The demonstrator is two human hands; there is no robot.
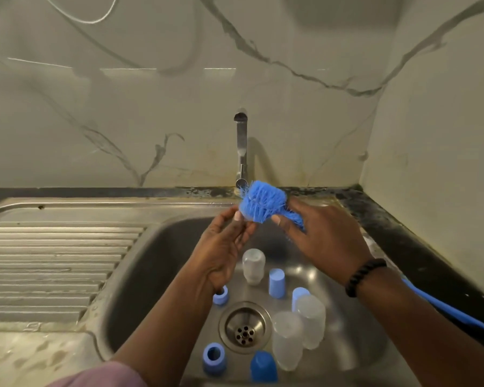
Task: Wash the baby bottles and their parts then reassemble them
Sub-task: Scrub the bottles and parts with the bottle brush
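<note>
A steel sink under a marble wall holds our bottles and blue caps near the drain. Our right hand grips the bottle brush; left hand fingers relaxed, touching bristles. We should wet bristles first, then scrub each bottle inside.

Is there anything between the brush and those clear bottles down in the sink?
Nothing visible. The right hand grips the brush just behind its bristles, the left hand touches the bristle tip, and both are above the sink. The bottles stand in the basin below, uncovered; only the left hand overlaps a blue ring.
</note>
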